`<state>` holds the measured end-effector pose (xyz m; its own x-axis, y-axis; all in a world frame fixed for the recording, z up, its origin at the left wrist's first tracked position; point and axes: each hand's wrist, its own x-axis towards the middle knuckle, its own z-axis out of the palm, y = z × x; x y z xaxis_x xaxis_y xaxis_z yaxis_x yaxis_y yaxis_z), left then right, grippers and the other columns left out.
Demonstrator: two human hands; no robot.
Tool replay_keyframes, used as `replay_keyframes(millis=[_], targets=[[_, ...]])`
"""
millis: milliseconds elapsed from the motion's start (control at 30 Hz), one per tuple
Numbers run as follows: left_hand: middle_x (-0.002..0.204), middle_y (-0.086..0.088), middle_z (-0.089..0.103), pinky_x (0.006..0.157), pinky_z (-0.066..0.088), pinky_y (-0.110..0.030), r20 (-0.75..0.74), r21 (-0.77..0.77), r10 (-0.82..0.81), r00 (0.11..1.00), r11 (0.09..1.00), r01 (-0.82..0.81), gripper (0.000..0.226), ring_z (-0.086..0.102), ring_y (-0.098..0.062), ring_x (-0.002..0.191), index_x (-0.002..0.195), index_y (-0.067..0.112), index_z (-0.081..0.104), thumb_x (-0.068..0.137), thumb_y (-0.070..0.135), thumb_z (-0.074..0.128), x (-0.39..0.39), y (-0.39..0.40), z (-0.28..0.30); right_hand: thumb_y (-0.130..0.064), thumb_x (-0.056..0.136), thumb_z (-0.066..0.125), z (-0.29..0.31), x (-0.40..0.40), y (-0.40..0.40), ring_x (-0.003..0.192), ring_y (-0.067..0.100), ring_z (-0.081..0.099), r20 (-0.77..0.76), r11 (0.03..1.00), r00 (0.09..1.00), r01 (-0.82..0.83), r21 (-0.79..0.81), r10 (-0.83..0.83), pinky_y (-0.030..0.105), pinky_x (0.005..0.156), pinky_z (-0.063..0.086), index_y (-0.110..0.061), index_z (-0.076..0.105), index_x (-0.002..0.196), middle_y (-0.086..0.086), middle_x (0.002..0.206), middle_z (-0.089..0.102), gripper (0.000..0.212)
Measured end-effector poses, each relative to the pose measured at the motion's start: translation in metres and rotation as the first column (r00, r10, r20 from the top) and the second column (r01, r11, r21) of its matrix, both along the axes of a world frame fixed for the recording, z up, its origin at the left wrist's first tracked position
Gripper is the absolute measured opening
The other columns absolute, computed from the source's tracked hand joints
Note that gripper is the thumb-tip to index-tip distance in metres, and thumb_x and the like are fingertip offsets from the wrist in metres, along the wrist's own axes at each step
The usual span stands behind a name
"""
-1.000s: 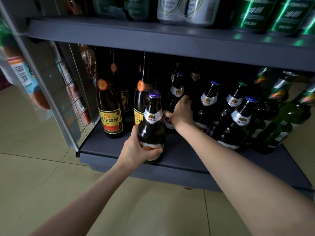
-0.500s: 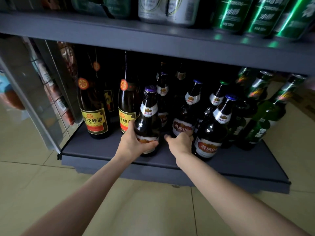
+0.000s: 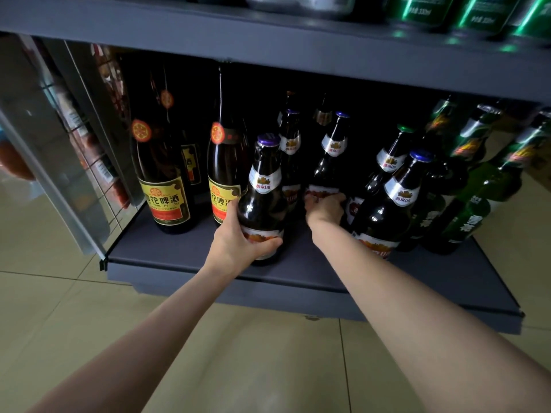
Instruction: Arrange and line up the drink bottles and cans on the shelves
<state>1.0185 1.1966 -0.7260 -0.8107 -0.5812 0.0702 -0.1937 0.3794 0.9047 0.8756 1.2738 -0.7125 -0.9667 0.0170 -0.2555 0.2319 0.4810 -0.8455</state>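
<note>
I am looking down at a tan tiled floor (image 3: pixel 74 323) filling the bottom of the frame. A dark gray bottom shelf (image 3: pixel 185 251) is sitting across the middle, and another gray shelf (image 3: pixel 268 43) is running along the top. Green cans (image 3: pixel 423 10) are standing on that top shelf at the upper right.

On the left side of the bottom shelf, two tall brown bottles with yellow and red labels (image 3: pixel 164 186) are standing side by side. On the right side, green glass bottles (image 3: pixel 474 201) are crowding together near the edge. Dark beer bottles with silver neck labels are filling the middle.

My left hand (image 3: pixel 238 242) is wrapping its fingers and thumb around the lower part of one dark beer bottle with a purple cap (image 3: pixel 264 198), which is standing upright near the front of the shelf, just beside the tall brown bottles.

My right hand (image 3: pixel 325 208) is reaching a little deeper, right of the middle, and gripping the body of a second dark beer bottle with a blue cap (image 3: pixel 331 156). Another blue-capped bottle (image 3: pixel 390 210) is standing just right of my wrist.
</note>
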Motion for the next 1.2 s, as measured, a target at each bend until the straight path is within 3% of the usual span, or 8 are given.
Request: replay_keyframes(millis=[100, 167, 300, 500, 767, 900, 1033, 1200], targets=[[0.113, 0.012, 0.054, 0.085, 0.038, -0.017, 0.001, 0.002, -0.001, 1.0, 1.0, 0.001, 0.086, 0.05, -0.004, 0.103, 0.134, 0.024, 0.033, 0.064, 0.026, 0.083, 0.0, -0.001, -0.001, -0.023, 0.094, 0.052, 0.0, -0.01, -0.001, 0.12, 0.033, 0.051, -0.021, 0.999, 1.0, -0.016, 0.038, 0.017, 0.037, 0.087, 0.044, -0.003, 0.021, 0.14, 0.02, 0.136, 0.045, 0.058], [0.114, 0.011, 0.055, 0.085, 0.038, -0.018, -0.003, -0.002, -0.003, 1.0, 1.0, 0.003, 0.086, 0.051, -0.005, 0.104, 0.134, 0.024, 0.034, 0.064, 0.025, 0.084, -0.001, 0.0, -0.001, -0.023, 0.094, 0.052, 0.0, -0.014, -0.002, 0.119, 0.035, 0.052, -0.031, 0.999, 0.999, -0.026, 0.046, 0.027, 0.038, 0.087, 0.045, -0.003, 0.022, 0.139, 0.021, 0.134, 0.047, 0.057], [0.11, 0.014, 0.054, 0.082, 0.037, -0.015, -0.005, 0.003, -0.003, 1.0, 1.0, 0.003, 0.085, 0.05, -0.002, 0.101, 0.134, 0.025, 0.034, 0.065, 0.025, 0.083, 0.0, 0.0, -0.001, -0.019, 0.093, 0.055, 0.001, -0.022, -0.004, 0.118, 0.035, 0.053, -0.045, 0.997, 0.998, -0.035, 0.064, 0.038, 0.039, 0.088, 0.046, -0.003, 0.026, 0.136, 0.023, 0.132, 0.048, 0.055], [0.11, 0.015, 0.054, 0.066, 0.037, 0.004, -0.013, 0.008, -0.006, 1.0, 1.0, 0.006, 0.08, 0.051, -0.001, 0.099, 0.13, 0.026, 0.034, 0.066, 0.025, 0.082, -0.001, 0.0, -0.005, -0.017, 0.094, 0.053, 0.0, -0.033, -0.01, 0.12, 0.035, 0.052, -0.063, 0.991, 0.995, -0.07, 0.116, 0.078, 0.038, 0.09, 0.045, -0.003, 0.024, 0.137, 0.023, 0.133, 0.049, 0.055], [0.112, 0.014, 0.053, 0.067, 0.037, 0.002, -0.025, 0.009, -0.003, 1.0, 1.0, 0.004, 0.084, 0.05, -0.001, 0.1, 0.134, 0.026, 0.032, 0.066, 0.024, 0.082, -0.002, 0.0, -0.007, -0.024, 0.093, 0.055, -0.002, -0.009, 0.004, 0.121, 0.033, 0.05, -0.069, 0.993, 0.991, -0.11, 0.034, 0.112, 0.034, 0.089, 0.043, -0.001, 0.027, 0.135, 0.02, 0.134, 0.048, 0.055], [0.111, 0.012, 0.053, 0.076, 0.036, -0.006, -0.03, 0.014, 0.002, 1.0, 1.0, -0.002, 0.081, 0.05, -0.003, 0.1, 0.132, 0.023, 0.033, 0.067, 0.023, 0.082, -0.002, 0.003, -0.004, -0.024, 0.093, 0.055, -0.001, 0.022, 0.028, 0.122, 0.03, 0.047, -0.143, 0.964, 0.954, -0.266, 0.002, 0.264, 0.028, 0.091, 0.038, -0.005, 0.033, 0.132, 0.015, 0.132, 0.049, 0.049], [0.109, 0.011, 0.054, 0.083, 0.039, -0.018, -0.044, 0.014, 0.014, 0.999, 1.0, -0.013, 0.077, 0.051, -0.005, 0.1, 0.128, 0.021, 0.036, 0.066, 0.023, 0.082, -0.005, 0.008, -0.003, -0.028, 0.09, 0.059, 0.001, 0.047, 0.06, 0.114, 0.02, 0.052, -0.116, 0.917, 0.912, -0.398, -0.01, 0.394, 0.028, 0.092, 0.041, -0.009, 0.042, 0.127, 0.007, 0.123, 0.054, 0.045], [0.113, 0.008, 0.054, 0.086, 0.038, -0.02, -0.047, 0.02, -0.007, 0.999, 1.0, 0.008, 0.084, 0.051, -0.007, 0.102, 0.133, 0.017, 0.033, 0.066, 0.023, 0.083, -0.022, 0.012, -0.004, -0.027, 0.09, 0.06, 0.008, 0.057, 0.107, 0.103, 0.009, 0.053, -0.046, 0.886, 0.885, -0.464, -0.027, 0.462, 0.016, 0.078, 0.039, -0.014, 0.053, 0.119, -0.003, 0.11, 0.058, 0.032]])
